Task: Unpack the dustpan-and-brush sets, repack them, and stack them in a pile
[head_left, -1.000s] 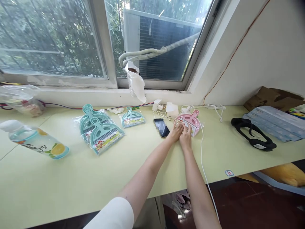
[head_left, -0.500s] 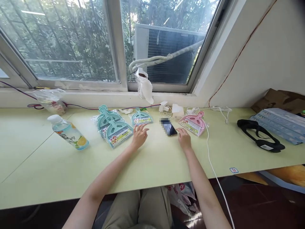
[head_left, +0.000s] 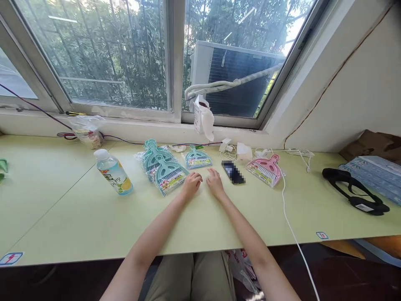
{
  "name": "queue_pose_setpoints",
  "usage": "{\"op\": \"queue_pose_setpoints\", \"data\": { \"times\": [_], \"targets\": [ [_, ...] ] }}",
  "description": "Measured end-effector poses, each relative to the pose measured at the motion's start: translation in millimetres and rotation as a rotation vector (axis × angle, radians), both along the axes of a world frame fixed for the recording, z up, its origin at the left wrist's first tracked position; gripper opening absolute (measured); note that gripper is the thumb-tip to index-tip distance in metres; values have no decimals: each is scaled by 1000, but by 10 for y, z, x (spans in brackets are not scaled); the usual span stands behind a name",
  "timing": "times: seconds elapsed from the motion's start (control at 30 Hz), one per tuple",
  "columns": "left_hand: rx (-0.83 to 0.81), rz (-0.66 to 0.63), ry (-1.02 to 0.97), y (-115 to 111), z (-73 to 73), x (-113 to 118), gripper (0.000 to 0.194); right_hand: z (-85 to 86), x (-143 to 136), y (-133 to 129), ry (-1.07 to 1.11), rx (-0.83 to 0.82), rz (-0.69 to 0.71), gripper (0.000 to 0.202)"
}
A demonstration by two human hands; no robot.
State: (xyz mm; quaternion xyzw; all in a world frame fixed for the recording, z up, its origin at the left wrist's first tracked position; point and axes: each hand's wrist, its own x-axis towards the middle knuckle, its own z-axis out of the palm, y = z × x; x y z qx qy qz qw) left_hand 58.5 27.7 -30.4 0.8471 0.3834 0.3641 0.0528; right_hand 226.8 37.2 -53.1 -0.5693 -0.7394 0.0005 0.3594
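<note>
L hand (head_left: 191,184), half-open, apparently empty, is nearer the front teal dustpan-and-brush set (head_left: 169,170): set lies immed. L, long axis slanting twd window (head_left: 122,58); R hand (head_left: 215,182) loosely open, empty

A: Far side?
B: One window (head_left: 176,62), grey-framed, foliage (head_left: 109,54) and daylight through it; white sill (head_left: 140,128) below.
A: Right?
B: One wall (head_left: 360,100), white, thin brown line (head_left: 326,89) slanting down it.
A: Furniture?
B: One tabletop (head_left: 84,225), pale yellow-green, running left to right, seam (head_left: 62,196) at left.
A: Floor (head_left: 335,271)?
B: Dark reddish-brown, glossy, below the near edge at right.
</note>
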Motion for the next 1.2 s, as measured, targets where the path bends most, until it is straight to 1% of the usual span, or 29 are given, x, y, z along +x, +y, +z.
{"op": "queue_pose_setpoints", "data": {
  "times": [0.03,0.1,0.17,0.2,0.27,0.3,0.37,0.47,0.53,0.63,0.7,0.8,0.87,0.93,1.0,1.07,1.1,1.13,1.2],
  "targets": [
    [-28,-32,18,-14,-3,4,26,-24,-30,124,76,12,-76,48],
    [-99,-58,45,-30,-3,5,26,-56,-83,381,209,24,-230,51],
    [-181,-36,48,-28,3,-4,27,-56,-133,626,283,-9,-320,55],
    [-217,-22,43,-20,5,-11,27,-40,-150,737,308,-51,-361,57],
    [-265,21,8,6,8,-28,28,17,-159,926,347,-186,-436,61],
    [-281,35,-13,21,9,-36,28,53,-148,1003,362,-257,-458,62],
    [-304,58,-54,53,7,-49,28,126,-98,1118,384,-357,-446,58],
    [-311,55,-100,90,-1,-58,28,190,2,1181,405,-404,-387,36],
    [-307,44,-114,103,-9,-58,28,189,61,1144,430,-415,-369,21],
    [-309,31,-131,106,-17,-57,28,137,153,967,498,-386,-372,14],
    [-301,25,-153,95,-15,-58,27,88,245,783,569,-342,-387,14],
    [-261,32,-212,58,-4,-58,27,8,429,459,712,-279,-409,19],
    [-213,60,-304,26,3,-51,27,-42,547,262,820,-253,-413,22],
    [-153,111,-457,-6,6,-36,28,-73,625,121,970,-228,-393,24],
    [-148,157,-626,-31,14,-12,28,-70,649,49,1198,-191,-305,29],
    [-251,157,-781,-47,42,12,40,-34,619,28,1417,-151,-154,37],
    [-336,125,-846,-52,68,18,46,-8,588,26,1488,-139,-71,40],
    [-429,73,-903,-54,102,18,51,19,548,24,1515,-138,2,43],
    [-610,-63,-984,-56,187,-13,55,66,452,10,1503,-169,114,46]
  ]
}}
